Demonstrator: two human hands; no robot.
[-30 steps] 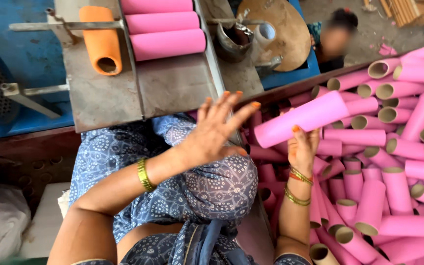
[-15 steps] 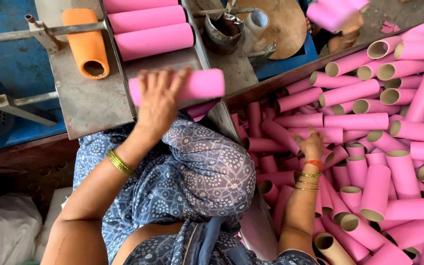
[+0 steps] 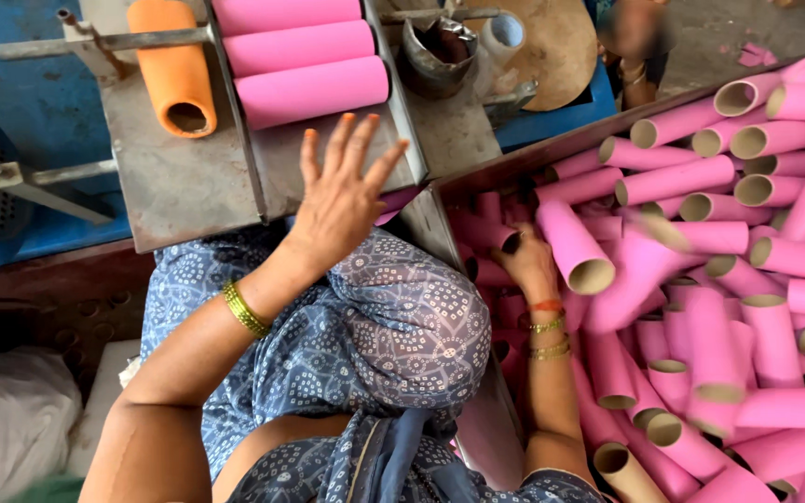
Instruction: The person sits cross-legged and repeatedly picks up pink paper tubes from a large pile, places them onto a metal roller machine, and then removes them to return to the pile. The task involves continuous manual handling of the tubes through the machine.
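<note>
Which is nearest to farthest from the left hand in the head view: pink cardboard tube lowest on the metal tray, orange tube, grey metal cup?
From the left hand:
1. Pink cardboard tube, lowest on the metal tray, just above the fingertips.
2. Grey metal cup, up and right.
3. Orange tube, up and left, close to the cup's distance.

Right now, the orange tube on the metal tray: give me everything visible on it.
The orange tube is a short, thick cylinder, cardboard-like, with a matte orange skin. It lies on its side on the grey metal tray, its open, hollow end facing the camera. A thin metal rod crosses over its upper part. It sits left of three pink tubes, apart from them behind a raised divider. The left hand hovers lower right and does not touch it.
</note>
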